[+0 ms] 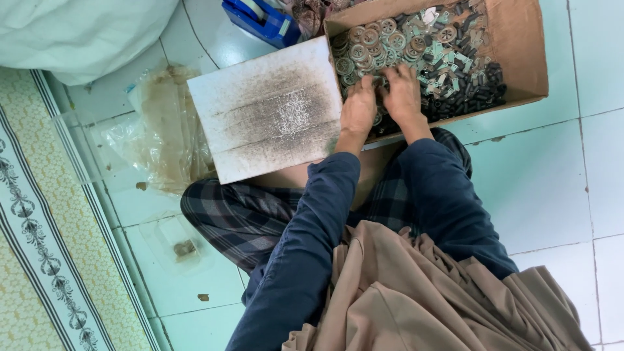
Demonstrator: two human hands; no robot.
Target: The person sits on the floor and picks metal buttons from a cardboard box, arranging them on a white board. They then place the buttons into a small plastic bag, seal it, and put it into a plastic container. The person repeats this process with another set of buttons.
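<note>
Both grips are curled into the small parts: the left hand (359,107) and right hand (403,94) lie side by side, fingers buried, so what each pinches cannot be told. The round metal discs (367,45) lie just beyond the left hand, inside the cardboard box (520,39) on the floor.

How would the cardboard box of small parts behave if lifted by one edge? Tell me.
The cardboard box probably sags or twists: its walls look thin and one flap lies open. It is likely heavy for its size, heaped with round metal-looking discs and small dark pieces. Tilted, those loose parts would probably slide and spill.
</note>
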